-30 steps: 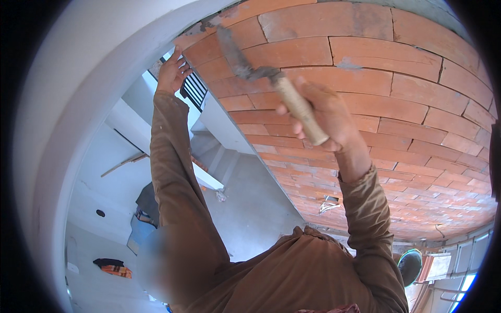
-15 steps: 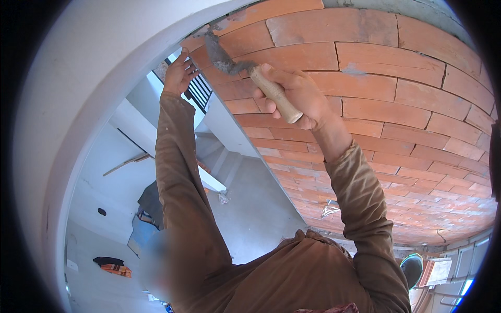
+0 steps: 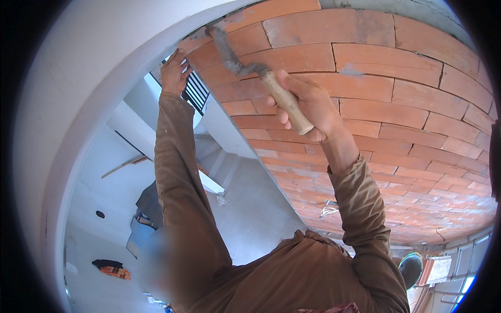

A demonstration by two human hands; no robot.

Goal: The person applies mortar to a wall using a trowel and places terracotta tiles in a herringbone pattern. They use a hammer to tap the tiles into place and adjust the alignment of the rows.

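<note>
My right hand [image 3: 313,104] is wrapped round the wooden handle of a trowel [image 3: 286,101]. The trowel's narrow grey blade, smeared with mortar, lies over the upper left of an orange brick wall [image 3: 360,86], its tip by a mortar-marked joint near the wall's end. My left hand [image 3: 174,75] is raised beside that end of the wall, fingers apart and pointing up, with nothing seen in it. Whether its fingertips touch the wall edge I cannot tell.
A pale curved beam [image 3: 78,94] arches overhead on the left. Far below are a grey floor [image 3: 250,203], a black-barred railing [image 3: 195,91] and stairs [image 3: 206,151]. Wires [image 3: 329,208] stick out of the wall lower down. A round dark container [image 3: 410,270] stands at lower right.
My right hand has shifted a little right and down with the trowel, its blade moving along. My left hand has moved slightly left.
</note>
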